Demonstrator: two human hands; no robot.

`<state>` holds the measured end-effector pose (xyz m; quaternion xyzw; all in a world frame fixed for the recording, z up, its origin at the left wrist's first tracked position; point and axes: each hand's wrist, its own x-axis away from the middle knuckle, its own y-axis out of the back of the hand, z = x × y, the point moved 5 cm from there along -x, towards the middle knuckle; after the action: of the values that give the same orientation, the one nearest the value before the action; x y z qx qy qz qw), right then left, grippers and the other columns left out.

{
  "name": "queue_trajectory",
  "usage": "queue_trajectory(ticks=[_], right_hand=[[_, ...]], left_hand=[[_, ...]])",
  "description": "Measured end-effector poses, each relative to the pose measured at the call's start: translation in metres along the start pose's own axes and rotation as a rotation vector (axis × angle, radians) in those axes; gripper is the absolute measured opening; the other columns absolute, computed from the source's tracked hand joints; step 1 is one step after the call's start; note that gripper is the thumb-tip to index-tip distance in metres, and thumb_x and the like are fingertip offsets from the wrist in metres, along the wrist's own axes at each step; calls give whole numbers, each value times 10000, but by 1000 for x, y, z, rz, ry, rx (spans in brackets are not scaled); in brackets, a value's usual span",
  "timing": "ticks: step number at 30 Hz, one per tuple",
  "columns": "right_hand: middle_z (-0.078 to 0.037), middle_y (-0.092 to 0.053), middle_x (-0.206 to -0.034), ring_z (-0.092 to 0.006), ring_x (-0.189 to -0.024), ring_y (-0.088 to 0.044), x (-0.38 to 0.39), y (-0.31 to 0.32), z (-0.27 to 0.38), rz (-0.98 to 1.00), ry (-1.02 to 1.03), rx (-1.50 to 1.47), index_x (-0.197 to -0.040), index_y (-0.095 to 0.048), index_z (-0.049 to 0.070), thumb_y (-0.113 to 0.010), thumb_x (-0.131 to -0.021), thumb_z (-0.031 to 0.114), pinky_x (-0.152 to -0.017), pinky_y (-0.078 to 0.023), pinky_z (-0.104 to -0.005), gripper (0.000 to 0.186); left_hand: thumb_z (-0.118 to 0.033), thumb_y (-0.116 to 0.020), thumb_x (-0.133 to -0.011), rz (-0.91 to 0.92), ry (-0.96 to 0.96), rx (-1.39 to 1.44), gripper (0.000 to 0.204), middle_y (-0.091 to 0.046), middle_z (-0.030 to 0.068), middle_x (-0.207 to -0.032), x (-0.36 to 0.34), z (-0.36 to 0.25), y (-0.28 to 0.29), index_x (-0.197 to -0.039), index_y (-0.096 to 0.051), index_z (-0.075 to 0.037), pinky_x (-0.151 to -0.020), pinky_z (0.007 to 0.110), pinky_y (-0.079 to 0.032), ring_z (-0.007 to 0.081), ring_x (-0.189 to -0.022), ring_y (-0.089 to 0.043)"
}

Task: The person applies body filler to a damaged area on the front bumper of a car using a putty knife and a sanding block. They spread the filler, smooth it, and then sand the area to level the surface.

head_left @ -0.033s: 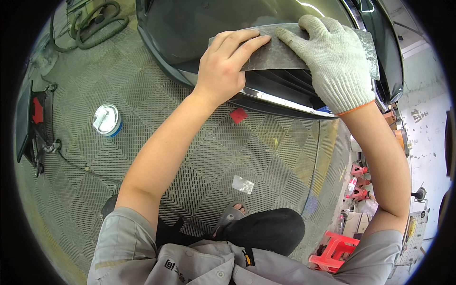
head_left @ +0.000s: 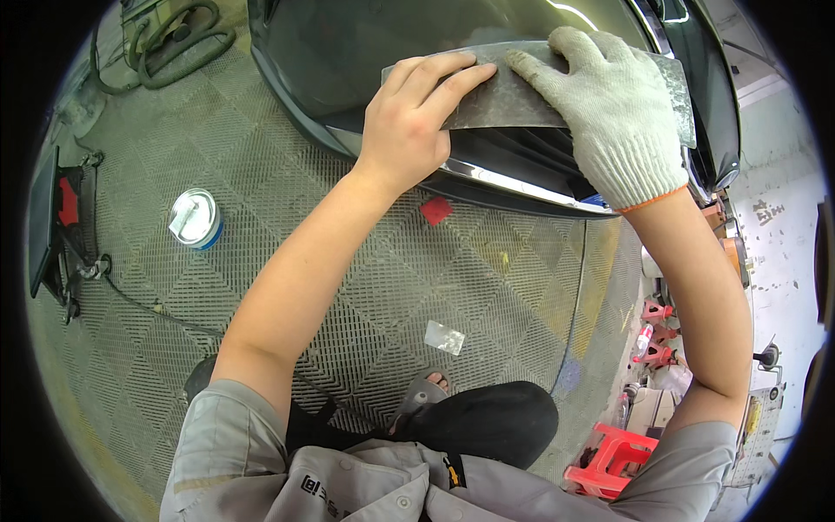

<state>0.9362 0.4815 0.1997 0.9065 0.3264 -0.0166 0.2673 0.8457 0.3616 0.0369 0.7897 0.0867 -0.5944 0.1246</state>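
Observation:
My bare left hand [head_left: 409,122] holds the left part of a thin, mottled grey sheet [head_left: 496,104], its fingers lying over the sheet's face near the top edge. My right hand [head_left: 622,122], in a white knitted glove with an orange cuff, grips the same sheet toward its right end, thumb and fingertips on it. Under the sheet is a car's dark glossy front [head_left: 339,56], with a black grille [head_left: 513,152] and chrome trim [head_left: 483,178] showing below it. What the hidden parts of my fingers touch cannot be seen.
Grated floor [head_left: 348,287] lies below, with a can [head_left: 196,217], a red square [head_left: 437,210] and a pale card [head_left: 444,337]. Green hose [head_left: 187,65] is at upper left, a wheeled black device [head_left: 61,226] at left. A red stool [head_left: 609,461] and clutter [head_left: 657,357] stand at right.

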Motion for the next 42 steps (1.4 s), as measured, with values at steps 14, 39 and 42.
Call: queue_trajectory(ticks=[14,39,42], right_hand=[[-50,-640,-1401,-257,-1256,-643,61,-31,18,-147,14,-41,-1505,-750,310,-738,-898,201,-1122,-535,-508,617],[-14,-547,-1459,-212,-1345,-578,86,-63,0,-297,-16,101,-1564,-705,415,-763,-961,239,-1192,-499,-476,631],[-17,-546,-1457,-214,-1348,-581,90,-59,-3,-323,-3,128,-1567,-703,419,-763,-951,237,-1193,-505,-482,645]], left_hand=[[-98,-707,-934,-108,-48,-139,503,-694,8,-1433,49,-34,-37,-1414,-800,-217,-1180,449,-566,236,-1336,-650],[-125,-688,-1015,-157,-173,-262,488,-635,-8,-1465,42,-38,-63,-1485,-759,-235,-1223,425,-521,210,-1380,-593],[-131,-686,-1013,-153,-173,-267,488,-631,-5,-1478,40,-39,-63,-1484,-759,-232,-1217,428,-526,214,-1387,-590]])
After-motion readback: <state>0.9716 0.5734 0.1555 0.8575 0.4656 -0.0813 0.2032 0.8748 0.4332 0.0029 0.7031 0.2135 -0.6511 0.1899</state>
